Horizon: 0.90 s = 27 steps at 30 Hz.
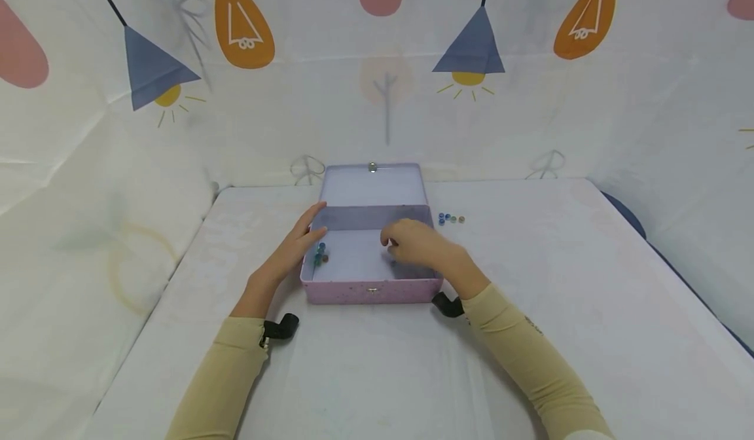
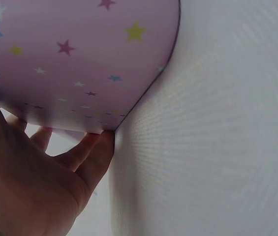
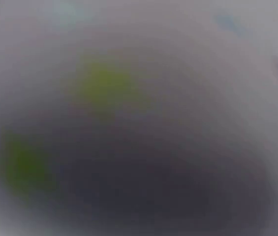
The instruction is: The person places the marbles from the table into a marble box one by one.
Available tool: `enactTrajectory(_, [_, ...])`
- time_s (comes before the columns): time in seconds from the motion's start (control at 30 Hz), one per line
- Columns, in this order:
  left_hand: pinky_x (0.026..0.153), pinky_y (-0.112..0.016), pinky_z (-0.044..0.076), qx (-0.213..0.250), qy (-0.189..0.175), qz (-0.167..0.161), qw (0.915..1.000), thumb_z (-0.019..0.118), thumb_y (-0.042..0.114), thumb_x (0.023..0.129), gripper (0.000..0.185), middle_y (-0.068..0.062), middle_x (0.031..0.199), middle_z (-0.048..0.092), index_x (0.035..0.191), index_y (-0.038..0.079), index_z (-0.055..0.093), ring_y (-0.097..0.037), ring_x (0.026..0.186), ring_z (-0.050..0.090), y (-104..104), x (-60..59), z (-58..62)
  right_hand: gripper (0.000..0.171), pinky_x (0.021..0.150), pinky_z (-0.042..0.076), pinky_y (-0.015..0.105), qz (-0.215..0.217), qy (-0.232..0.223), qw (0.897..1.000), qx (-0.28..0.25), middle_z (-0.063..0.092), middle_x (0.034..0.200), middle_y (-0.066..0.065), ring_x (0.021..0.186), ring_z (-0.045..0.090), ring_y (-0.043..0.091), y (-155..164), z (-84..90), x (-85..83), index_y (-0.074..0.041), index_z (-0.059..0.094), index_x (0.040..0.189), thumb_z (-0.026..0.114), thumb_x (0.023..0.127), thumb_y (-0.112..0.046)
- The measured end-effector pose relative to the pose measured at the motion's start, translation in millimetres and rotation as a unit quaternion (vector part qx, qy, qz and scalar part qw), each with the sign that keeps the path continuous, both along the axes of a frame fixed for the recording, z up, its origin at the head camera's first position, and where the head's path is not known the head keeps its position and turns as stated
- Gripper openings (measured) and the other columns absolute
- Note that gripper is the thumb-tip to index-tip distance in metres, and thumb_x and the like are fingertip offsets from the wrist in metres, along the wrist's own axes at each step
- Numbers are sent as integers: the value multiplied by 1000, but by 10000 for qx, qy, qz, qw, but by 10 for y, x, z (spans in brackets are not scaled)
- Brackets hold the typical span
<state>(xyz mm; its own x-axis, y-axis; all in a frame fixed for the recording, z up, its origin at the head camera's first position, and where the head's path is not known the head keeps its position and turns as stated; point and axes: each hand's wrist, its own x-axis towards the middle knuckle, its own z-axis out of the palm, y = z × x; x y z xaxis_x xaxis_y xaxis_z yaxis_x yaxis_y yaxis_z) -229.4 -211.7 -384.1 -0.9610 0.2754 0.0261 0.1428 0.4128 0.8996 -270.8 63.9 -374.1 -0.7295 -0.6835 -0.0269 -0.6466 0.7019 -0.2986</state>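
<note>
A lilac star-patterned tin box point(image 1: 338, 291) stands with its hinged lid point(image 1: 374, 184) raised. My left hand point(image 1: 290, 251) grips its left wall, thumb over the rim and the other fingers along the outside. In the left wrist view those fingers point(image 2: 97, 160) reach to the box's edge, low by the cloth. Inside the box, near its left wall, lie several small blue-green and brown beads point(image 1: 319, 256). My right hand point(image 1: 419, 243) is over the right half of the box, fingers curled downward. I cannot tell whether a bead is between its fingertips.
Several more blue and amber beads point(image 1: 449, 218) lie on the white tablecloth point(image 1: 530, 250), right of the box's back corner. Behind the table hangs a printed white curtain point(image 1: 330, 112). A black wrist camera point(image 1: 449, 305) sits close to the box's front right corner.
</note>
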Motion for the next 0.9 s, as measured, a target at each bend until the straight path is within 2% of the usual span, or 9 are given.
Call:
enactTrajectory(0.2, [126,-58,5,-13,-10,-15,10000,42,24,106,63,-8,169,5,161,14,12,-32,157,-1,-4,-13,-8,26,85,55,35,-355,160,9980,-495,71,108,6,96,63,19,178,164,-81,-4,70,118,56,97,-7])
enactTrajectory(0.3, [126,-58,3,52,15,10,10000,42,24,106,63,-7,169,4,161,16,12,-31,157,-2,-32,-71,-99,26,83,54,36,-555,309,9958,-655,70,106,7,94,62,20,281,216,-135,-4,70,118,55,97,-7])
enactTrajectory(0.43, [126,-58,2,40,92,57,9999,41,28,106,62,-1,169,4,161,26,12,-27,157,-3,-81,-149,-252,26,83,54,37,-824,377,9920,-876,71,105,8,93,62,22,426,263,-203,-3,71,117,55,96,-7])
enactTrajectory(0.5, [126,-58,3,-6,141,90,9999,41,31,106,61,3,169,4,160,31,12,-26,157,-2,-94,-159,-289,26,85,55,40,-890,413,9900,-1013,71,105,10,95,63,23,489,283,-232,-2,71,115,54,95,-6])
enactTrajectory(0.7, [126,-59,4,-15,264,87,9996,41,33,106,60,4,169,4,160,33,13,-25,157,-1,-103,-155,-309,26,84,54,43,-1036,540,9860,-1190,71,105,13,95,64,27,636,326,-288,0,70,114,55,94,-5])
enactTrajectory(0.9, [126,-58,4,8,135,74,9999,40,29,107,60,2,169,3,160,30,12,-26,157,-2,-95,-165,-293,25,81,54,44,-1387,541,9833,-1049,70,103,15,92,63,28,803,275,-390,0,70,115,57,94,-7])
